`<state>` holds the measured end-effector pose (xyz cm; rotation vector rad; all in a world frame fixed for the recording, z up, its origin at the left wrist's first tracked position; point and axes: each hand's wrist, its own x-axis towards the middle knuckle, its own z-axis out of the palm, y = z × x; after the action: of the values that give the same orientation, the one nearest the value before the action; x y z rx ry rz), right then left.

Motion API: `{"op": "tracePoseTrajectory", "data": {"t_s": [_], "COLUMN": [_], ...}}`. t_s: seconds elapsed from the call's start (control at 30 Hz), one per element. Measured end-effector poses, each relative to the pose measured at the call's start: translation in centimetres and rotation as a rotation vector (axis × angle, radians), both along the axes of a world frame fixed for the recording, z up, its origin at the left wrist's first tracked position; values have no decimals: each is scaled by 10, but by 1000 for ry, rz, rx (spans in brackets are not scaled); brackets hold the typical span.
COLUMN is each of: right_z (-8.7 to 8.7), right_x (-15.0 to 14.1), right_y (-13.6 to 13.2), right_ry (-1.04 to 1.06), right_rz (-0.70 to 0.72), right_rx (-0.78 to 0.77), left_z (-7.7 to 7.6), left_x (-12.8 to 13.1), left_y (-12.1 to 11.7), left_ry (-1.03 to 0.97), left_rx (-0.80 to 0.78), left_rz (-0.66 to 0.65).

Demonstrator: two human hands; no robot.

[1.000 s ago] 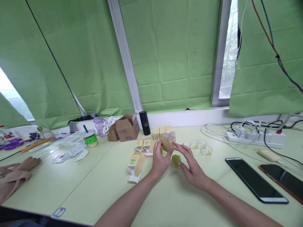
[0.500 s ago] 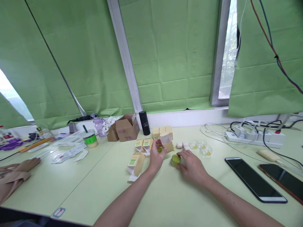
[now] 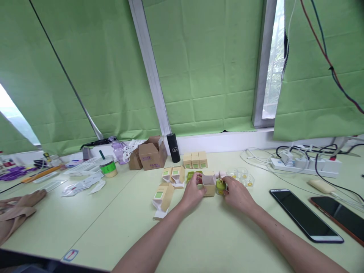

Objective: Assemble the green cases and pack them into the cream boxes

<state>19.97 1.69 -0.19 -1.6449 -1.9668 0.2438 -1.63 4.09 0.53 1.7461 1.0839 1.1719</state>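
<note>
My left hand (image 3: 193, 192) is closed around the side of a small open cardboard box (image 3: 209, 188), whose white inside faces up. Beside it, my right hand (image 3: 239, 194) pinches a small jar with a green top (image 3: 220, 185) and a clear lower part. The jar stands close to the box's right side. Several green pieces (image 3: 190, 175) lie behind my left hand, partly hidden by it. Beyond my right hand are pale pink pieces (image 3: 219, 174) and several clear cups (image 3: 248, 181) with something yellow inside.
Small cardboard boxes stand at the left (image 3: 163, 196) and in a row behind (image 3: 195, 160). Farther back are a brown carton (image 3: 153, 153) and a black bottle (image 3: 173, 148). Two phones (image 3: 305, 216) and a power strip (image 3: 307, 167) lie right. Another person's hand (image 3: 32, 198) rests far left.
My left hand has brought the small box down and to the right, its opening now upward. My right hand has moved the green-topped jar slightly right and away from me.
</note>
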Motion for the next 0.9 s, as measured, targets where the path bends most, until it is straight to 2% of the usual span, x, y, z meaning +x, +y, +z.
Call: {"op": "tracePoseTrajectory", "data": {"t_s": [0.17,0.43,0.6,0.73,0.9], "right_z": [2,-1,0,1,2], "right_x": [-1,0,0,0,0], "right_y": [-1,0,0,1,1], "right_ry": [14,25,23,15,-1], "right_rz": [12,33,40,39,37], "right_rx": [-15,15,19,9,13], "left_z": [2,5,6,6,2], "left_x": [0,4,3,4,3], "left_y": [-5,-3,0,2,8], "left_ry": [118,-89,-36,-44,-140], "left_rx": [28,130,176,171,88], "left_rz": [34,94,112,136,114]}}
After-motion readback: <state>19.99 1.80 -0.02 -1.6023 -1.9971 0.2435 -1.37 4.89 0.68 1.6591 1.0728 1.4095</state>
